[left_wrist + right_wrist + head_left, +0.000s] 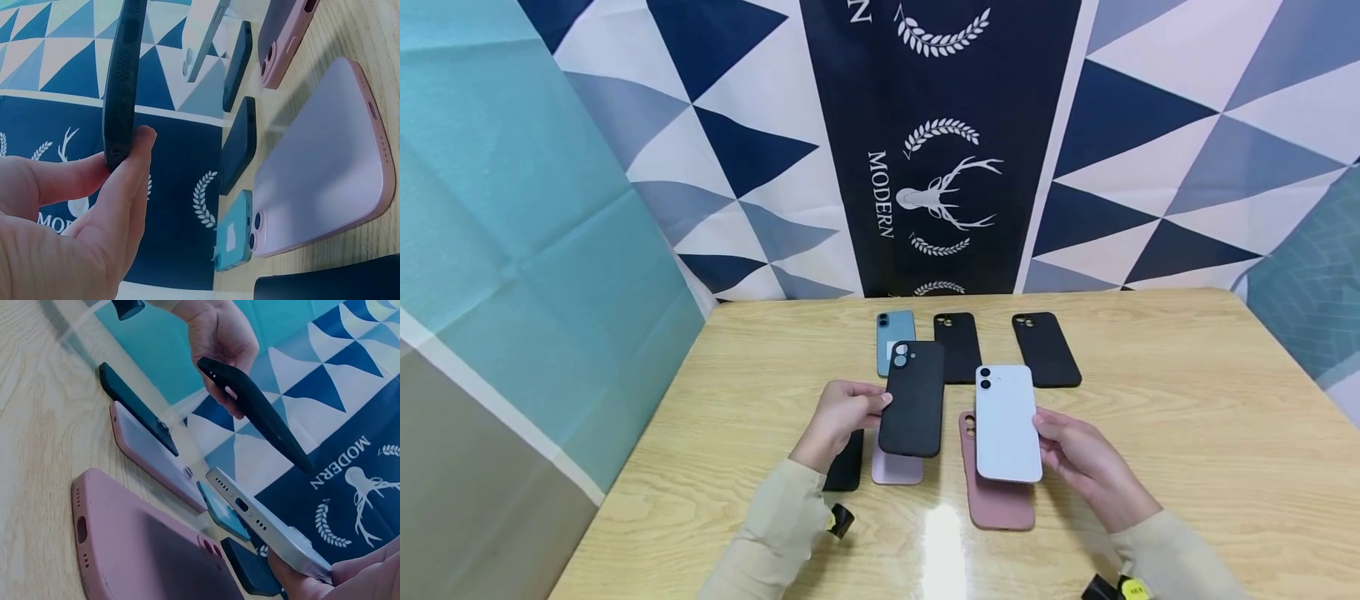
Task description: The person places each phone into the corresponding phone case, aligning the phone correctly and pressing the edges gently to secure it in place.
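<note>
My left hand (841, 419) pinches a black phone case (913, 408) by its left edge, thumb on the back and fingers behind. Its camera cutouts show at the top left. My right hand (1086, 467) grips a white phone (1009, 425) by its right edge, back side up, two lenses at the top. The phone is raised over a pink phone case (1003, 507), which lies on the table and is partly covered in the head view. Below the black case, a lilac phone with pink edges (325, 165) lies flat. In the right wrist view, the white phone's bottom edge (240, 503) shows its port.
On the wooden table (1195, 417), a blue phone (895, 329) and two black phone cases, one central (957, 346) and one further right (1048, 350), lie toward the back. Another black item (847, 467) lies by my left wrist. Patterned cloth (760, 150) hangs behind the table.
</note>
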Available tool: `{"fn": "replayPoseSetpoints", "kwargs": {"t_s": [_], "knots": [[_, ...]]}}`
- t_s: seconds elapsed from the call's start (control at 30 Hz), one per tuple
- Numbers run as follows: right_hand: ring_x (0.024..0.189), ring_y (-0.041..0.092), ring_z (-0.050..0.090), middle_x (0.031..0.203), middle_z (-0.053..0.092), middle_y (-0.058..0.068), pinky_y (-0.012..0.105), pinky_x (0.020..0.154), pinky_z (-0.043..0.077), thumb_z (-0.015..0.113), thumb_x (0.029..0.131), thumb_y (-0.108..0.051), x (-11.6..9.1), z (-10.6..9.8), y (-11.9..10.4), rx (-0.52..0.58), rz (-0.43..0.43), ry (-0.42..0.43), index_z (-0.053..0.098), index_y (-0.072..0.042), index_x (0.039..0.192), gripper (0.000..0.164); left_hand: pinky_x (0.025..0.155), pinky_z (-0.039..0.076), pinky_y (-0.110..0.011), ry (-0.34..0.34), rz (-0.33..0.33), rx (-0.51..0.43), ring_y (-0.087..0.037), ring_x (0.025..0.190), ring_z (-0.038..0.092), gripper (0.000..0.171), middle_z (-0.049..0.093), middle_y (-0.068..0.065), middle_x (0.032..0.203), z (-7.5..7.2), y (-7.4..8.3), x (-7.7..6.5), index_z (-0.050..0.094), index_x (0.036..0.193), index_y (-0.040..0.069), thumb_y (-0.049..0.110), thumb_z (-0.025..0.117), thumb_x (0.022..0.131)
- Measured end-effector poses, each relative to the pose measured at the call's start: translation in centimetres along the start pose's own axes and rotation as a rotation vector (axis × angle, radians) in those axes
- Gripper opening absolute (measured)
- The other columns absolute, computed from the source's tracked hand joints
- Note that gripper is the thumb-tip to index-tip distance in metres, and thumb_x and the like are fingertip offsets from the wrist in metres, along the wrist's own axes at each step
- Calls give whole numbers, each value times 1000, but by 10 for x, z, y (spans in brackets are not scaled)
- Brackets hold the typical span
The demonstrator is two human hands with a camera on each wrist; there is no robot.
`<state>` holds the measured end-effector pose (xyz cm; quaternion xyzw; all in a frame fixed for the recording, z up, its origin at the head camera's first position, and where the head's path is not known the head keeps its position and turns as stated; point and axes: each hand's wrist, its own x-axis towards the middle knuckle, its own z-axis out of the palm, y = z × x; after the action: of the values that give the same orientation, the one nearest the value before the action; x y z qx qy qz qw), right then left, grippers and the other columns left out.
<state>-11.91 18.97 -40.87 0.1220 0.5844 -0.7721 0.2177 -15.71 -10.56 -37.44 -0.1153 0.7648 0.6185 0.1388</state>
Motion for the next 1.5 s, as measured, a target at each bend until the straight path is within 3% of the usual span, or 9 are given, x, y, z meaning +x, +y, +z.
{"fn": "replayPoseSetpoints", "kwargs": {"t_s": [0.7, 1.03, 1.5], "knots": [[86, -5, 61, 87, 65, -14, 14, 78, 55, 33, 103, -10, 10, 12, -4, 14, -34, -71, -1, 10, 150, 61, 69, 60, -24, 9, 4, -14, -6, 68, 63, 27, 70, -21, 106, -2, -1, -4, 67, 111, -8, 7, 67, 88], [86, -6, 61, 86, 65, -15, 13, 78, 54, 34, 103, -10, 11, 18, -7, 3, -39, -70, 0, 10, 150, 61, 69, 60, -24, 1, 36, -20, -6, 67, 62, 27, 70, -22, 105, -1, 1, -6, 67, 110, -9, 7, 67, 88], [87, -5, 60, 88, 63, -14, 14, 80, 54, 32, 104, -10, 14, 22, -6, 14, -24, -55, 1, 8, 151, 59, 72, 61, -26, 3, 33, -17, -7, 71, 64, 28, 69, -24, 110, 0, 1, -9, 66, 113, -8, 7, 66, 89]]}}
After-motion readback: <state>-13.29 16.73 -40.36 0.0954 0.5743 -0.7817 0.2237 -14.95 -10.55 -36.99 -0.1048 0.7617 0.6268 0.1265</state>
